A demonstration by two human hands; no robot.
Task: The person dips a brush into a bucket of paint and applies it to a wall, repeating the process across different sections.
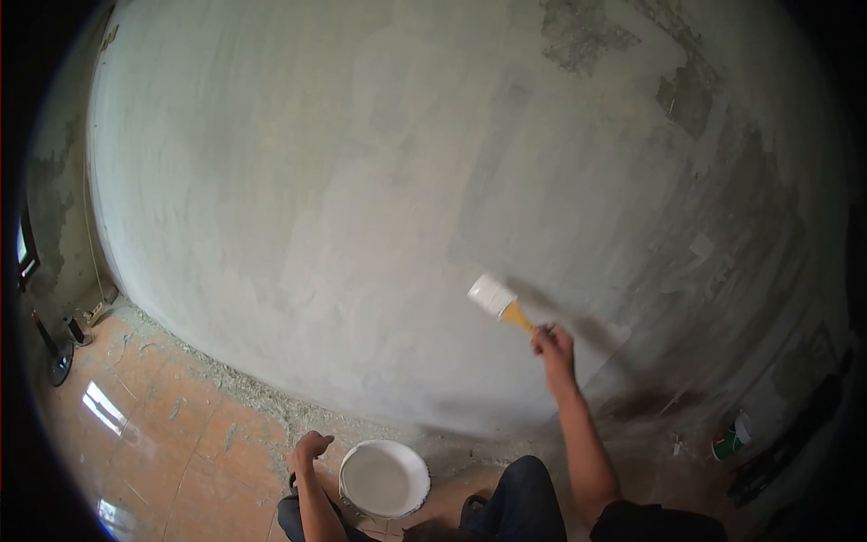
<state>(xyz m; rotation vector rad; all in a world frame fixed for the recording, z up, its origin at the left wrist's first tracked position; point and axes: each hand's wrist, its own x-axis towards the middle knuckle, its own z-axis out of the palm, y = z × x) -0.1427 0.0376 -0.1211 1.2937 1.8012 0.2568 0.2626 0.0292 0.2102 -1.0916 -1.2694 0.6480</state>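
Observation:
My right hand is closed around the yellow handle of a paintbrush. The brush points up and left in front of the wall, its wide bristles coated white. Down by my left knee, my left hand is curled closed with nothing showing in it. Just right of that hand a white bucket stands on the floor, with pale, whitish liquid inside. The wall carries uneven whitish and grey patches, and its surface is rough and dark towards the right.
Flakes and crumbs of debris line the wall's foot on the tiled floor. A green and white container lies at the lower right. Far left, a dark object with a round base stands near the corner. My knees frame the bucket's right side.

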